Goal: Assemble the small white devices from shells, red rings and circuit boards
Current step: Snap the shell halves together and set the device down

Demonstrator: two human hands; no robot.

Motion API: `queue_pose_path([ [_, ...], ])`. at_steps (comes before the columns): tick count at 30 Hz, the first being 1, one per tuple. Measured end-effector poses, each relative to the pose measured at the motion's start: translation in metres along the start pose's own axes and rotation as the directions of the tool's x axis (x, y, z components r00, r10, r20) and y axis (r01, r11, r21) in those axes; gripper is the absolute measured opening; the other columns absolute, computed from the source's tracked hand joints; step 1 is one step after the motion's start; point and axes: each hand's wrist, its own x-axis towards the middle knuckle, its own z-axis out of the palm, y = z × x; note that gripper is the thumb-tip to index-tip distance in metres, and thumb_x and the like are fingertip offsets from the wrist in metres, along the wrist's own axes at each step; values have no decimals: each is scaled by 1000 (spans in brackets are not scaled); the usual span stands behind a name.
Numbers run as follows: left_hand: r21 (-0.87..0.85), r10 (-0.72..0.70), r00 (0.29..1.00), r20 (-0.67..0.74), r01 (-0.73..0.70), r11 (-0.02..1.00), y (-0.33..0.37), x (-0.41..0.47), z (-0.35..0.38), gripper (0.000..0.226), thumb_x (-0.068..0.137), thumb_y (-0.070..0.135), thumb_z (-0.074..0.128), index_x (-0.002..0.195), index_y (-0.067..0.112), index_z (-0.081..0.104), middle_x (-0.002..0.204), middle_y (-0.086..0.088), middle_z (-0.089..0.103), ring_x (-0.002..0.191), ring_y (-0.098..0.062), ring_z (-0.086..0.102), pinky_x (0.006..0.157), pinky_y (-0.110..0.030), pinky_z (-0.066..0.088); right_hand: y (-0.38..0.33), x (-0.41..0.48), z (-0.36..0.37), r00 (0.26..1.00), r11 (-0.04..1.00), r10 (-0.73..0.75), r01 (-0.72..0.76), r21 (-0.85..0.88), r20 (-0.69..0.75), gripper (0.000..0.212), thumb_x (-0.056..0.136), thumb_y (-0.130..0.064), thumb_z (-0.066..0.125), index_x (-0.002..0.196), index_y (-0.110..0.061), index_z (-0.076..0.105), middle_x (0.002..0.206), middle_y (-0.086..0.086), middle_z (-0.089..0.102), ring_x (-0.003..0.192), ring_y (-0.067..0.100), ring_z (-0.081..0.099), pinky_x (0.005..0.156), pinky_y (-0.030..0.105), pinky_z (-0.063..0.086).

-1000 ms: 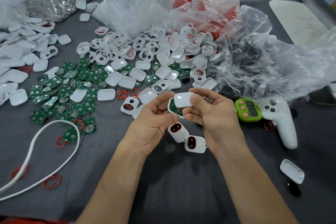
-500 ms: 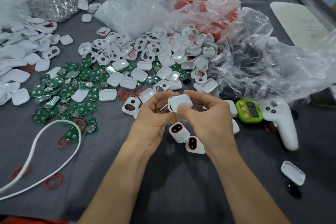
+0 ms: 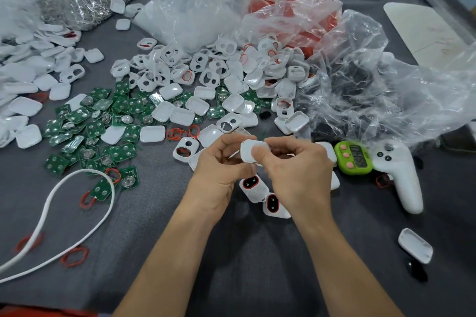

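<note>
Closer together than a second ago, the hands have shut the two white halves, and the green board that showed between them is out of sight. The device (image 3: 247, 147) now reads as one closed white piece. The left hand (image 3: 219, 170) grips its left end with curled fingers. The right hand (image 3: 298, 175) pinches it, thumb pressed on the near face and fingers curled over the top. It is held up off the table (image 3: 257, 270), near the middle.

Just below the hands lie two finished devices (image 3: 253, 186), each with a red-rimmed dark window, touching one another. Green boards (image 3: 95, 123) are scattered to the left, and a heap of shells (image 3: 206, 72) lies beyond the hands. A few loose rings (image 3: 177, 134) sit between boards and shells.

Clear bags (image 3: 195, 8) stand behind the heap, one with red showing through it. A green timer (image 3: 354, 158) lies just right of the right hand, touching a white controller (image 3: 399, 175). A white cable (image 3: 77, 213) loops at the left, and a lone shell (image 3: 414, 246) lies well apart at the right
</note>
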Motion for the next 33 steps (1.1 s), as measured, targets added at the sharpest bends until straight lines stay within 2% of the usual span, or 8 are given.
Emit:
queue_pose_path([
  [5, 14, 9, 1000, 3, -9, 1000, 1, -3, 1, 46, 68, -15, 71, 100, 17, 77, 109, -10, 77, 101, -25, 72, 83, -30, 60, -2, 1, 1, 1000, 998, -11, 12, -62, 22, 27, 74, -29, 85, 60, -42, 66, 63, -27, 68, 61, -5, 65, 56, 8, 47],
  [13, -96, -72, 989, -132, 60, 994, 4, -8, 13, 27, 90, -13, 60, 102, 5, 76, 109, -17, 77, 100, -30, 75, 89, -41, 60, 9, 2, 3, 1000, 1000, -4, 4, -24, 9, 16, 72, -31, 88, 78, -40, 76, 74, -29, 71, 70, -6, 67, 64, 9, 51],
  [18, -78, -71, 986, -150, 60, 995, 5, -9, 18, 35, 81, -10, 62, 86, 19, 81, 109, -11, 76, 92, -35, 57, 88, -51, 50, 15, 3, 1, 924, 889, 232, -328, 319, 302, 12, 85, -12, 80, 84, -23, 83, 62, -2, 68, 58, 10, 62, 65, 31, 55],
  [21, 126, -42, 982, -182, 66, 990, 6, -13, 19, 30, 76, 3, 65, 94, 21, 80, 105, -9, 79, 93, -30, 67, 90, -45, 53, 21, 4, -3, 908, 873, 272, -372, 315, 319, 5, 85, -9, 80, 86, -14, 81, 59, 5, 63, 63, 21, 59, 74, 42, 60],
  [24, 409, -29, 980, -199, 109, 906, 12, -13, 17, 40, 76, 16, 68, 114, 23, 77, 97, 0, 81, 90, -16, 74, 96, -45, 57, 23, 5, -8, 905, 863, 275, -382, 330, 326, 4, 83, -7, 81, 85, -10, 80, 57, 4, 61, 54, 14, 55, 57, 27, 55],
  [26, 542, -7, 976, -218, 127, 831, 16, -12, 13, 35, 75, 22, 71, 109, 29, 79, 91, 8, 81, 87, -7, 75, 92, -44, 60, 22, 6, -11, 910, 862, 264, -371, 345, 321, 6, 81, -6, 82, 83, -10, 79, 55, 2, 61, 48, 9, 51, 48, 19, 46],
  [30, 600, 2, 979, -202, 122, 791, 21, -12, 12, 28, 85, 8, 75, 105, 28, 80, 90, 11, 80, 88, -8, 77, 89, -44, 62, 22, 8, -13, 921, 859, 264, -360, 364, 286, 12, 77, -3, 85, 82, -9, 76, 54, -2, 63, 45, 5, 52, 45, 15, 44],
  [33, 613, 2, 980, -200, 123, 780, 23, -13, 13, 27, 84, 13, 74, 107, 26, 81, 93, 10, 80, 91, -11, 77, 90, -45, 61, 21, 9, -12, 932, 880, 251, -333, 340, 263, 14, 75, -4, 86, 76, -14, 77, 55, -5, 65, 45, 4, 52, 46, 15, 44],
])
